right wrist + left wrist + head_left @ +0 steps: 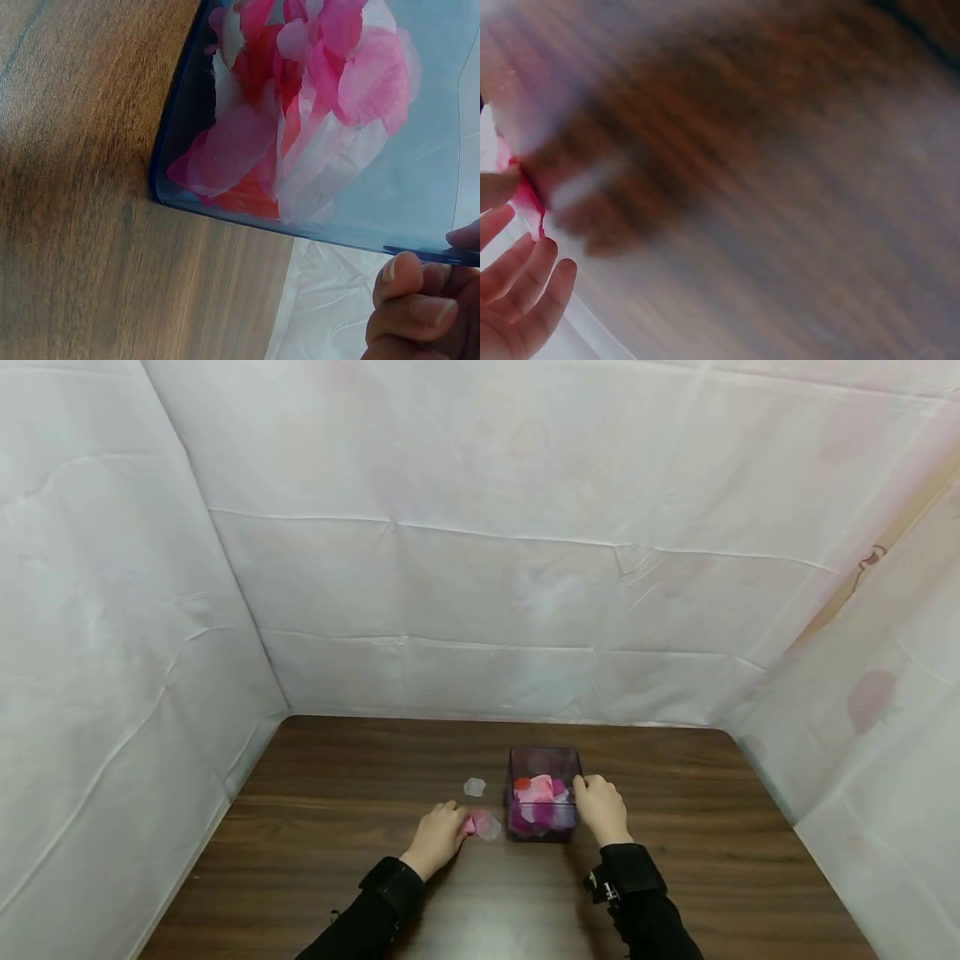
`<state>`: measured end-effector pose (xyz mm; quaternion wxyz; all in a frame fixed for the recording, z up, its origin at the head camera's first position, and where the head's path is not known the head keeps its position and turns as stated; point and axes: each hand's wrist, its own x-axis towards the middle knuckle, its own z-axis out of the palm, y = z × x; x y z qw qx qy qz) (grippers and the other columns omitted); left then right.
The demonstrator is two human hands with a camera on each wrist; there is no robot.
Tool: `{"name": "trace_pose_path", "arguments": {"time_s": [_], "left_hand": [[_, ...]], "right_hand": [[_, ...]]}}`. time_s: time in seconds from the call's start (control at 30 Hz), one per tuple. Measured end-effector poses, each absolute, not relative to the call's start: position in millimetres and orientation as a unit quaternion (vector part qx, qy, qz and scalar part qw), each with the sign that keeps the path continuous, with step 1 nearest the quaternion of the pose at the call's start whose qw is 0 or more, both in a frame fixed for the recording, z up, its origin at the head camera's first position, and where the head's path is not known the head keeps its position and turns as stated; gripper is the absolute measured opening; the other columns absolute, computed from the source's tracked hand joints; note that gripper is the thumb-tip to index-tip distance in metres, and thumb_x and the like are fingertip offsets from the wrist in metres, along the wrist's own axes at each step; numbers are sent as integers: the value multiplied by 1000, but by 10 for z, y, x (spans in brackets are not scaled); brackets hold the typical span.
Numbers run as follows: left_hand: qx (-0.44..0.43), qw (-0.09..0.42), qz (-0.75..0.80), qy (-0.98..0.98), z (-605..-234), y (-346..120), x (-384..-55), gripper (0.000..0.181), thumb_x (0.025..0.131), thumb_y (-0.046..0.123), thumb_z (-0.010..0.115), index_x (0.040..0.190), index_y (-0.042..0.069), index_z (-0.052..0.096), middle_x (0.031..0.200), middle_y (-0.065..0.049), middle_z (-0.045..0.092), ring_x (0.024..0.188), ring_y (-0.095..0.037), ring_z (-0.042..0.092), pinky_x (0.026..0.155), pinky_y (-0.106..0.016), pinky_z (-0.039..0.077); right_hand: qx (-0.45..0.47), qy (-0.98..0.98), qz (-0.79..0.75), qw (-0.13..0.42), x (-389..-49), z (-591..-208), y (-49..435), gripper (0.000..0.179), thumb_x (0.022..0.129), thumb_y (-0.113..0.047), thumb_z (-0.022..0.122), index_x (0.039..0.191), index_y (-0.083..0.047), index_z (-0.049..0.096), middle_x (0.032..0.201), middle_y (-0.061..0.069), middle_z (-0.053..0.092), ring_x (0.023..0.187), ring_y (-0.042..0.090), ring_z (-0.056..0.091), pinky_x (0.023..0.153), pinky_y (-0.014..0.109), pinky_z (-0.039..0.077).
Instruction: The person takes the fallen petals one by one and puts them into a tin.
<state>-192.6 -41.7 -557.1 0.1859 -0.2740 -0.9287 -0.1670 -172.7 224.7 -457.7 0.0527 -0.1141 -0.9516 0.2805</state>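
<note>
A clear, purple-tinted box (543,760) stands on the table, holding pink, red and white artificial petals (300,112). My right hand (602,810) grips its right wall at the rim, thumb on one side and fingers curled on the other. Left of the box, my left hand (437,839) pinches a pink petal (529,199) between thumb and fingers; the other fingers are loosely bent. Touching or just beside that petal in the head view lies a pale pink petal (487,825). Farther back on the wood is a whitish petal (474,787), apart from both hands.
The brown wooden table (337,777) has rounded far corners. White sheeting (480,677) hangs behind it and along both sides. A black band (633,870) with a small device is strapped on the right wrist, and another band (393,887) on the left.
</note>
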Motion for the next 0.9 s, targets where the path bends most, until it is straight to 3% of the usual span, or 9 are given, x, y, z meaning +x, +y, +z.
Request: {"name": "trace_pose_path", "arguments": {"time_s": [0.13, 0.23, 0.4, 0.6, 0.9], "left_hand": [[-270, 166, -196, -928, -5495, -425, -1933, 42, 70, 5, 76, 110, 3, 61, 91, -12, 60, 74, -25, 59, 63, -35, 51], [-281, 137, -225, -923, -5437, -423, -1939, 49, 71, -3, 72, 117, 0, 56, 94, -14, 57, 74, -25, 60, 66, -36, 50], [-285, 103, -236, -923, -5416, -404, -1944, 33, 75, -8, 66, 106, 0, 61, 88, -12, 62, 75, -24, 61, 68, -35, 50], [-242, 122, -259, -927, -5206, -364, -2010, 18, 75, -6, 66, 89, 5, 69, 80, -4, 69, 74, -20, 64, 67, -33, 51], [-263, 148, -351, -886, -4572, -74, -2130, 13, 88, 13, 64, 99, 9, 69, 95, -3, 72, 84, -14, 69, 76, -28, 54]], "right_hand": [[-111, -952, 281, 51, -1730, -4577, 2252, 43, 96, -25, 37, 110, 5, 65, 111, 28, 63, 99, 46, 60, 77, 55, 48], [-109, -952, 281, 49, -1729, -4573, 2264, 43, 96, -25, 37, 109, 5, 65, 109, 28, 64, 97, 46, 61, 74, 54, 48], [-108, -953, 279, 49, -1730, -4560, 2271, 42, 96, -25, 36, 103, 4, 67, 106, 27, 65, 95, 45, 61, 71, 52, 48], [-109, -953, 278, 50, -1723, -4550, 2269, 43, 96, -25, 36, 104, 4, 67, 107, 27, 65, 95, 45, 61, 71, 52, 48], [-112, -953, 277, 45, -1736, -4576, 2276, 43, 97, -26, 36, 105, 3, 66, 108, 28, 64, 96, 46, 61, 71, 52, 47]]}}
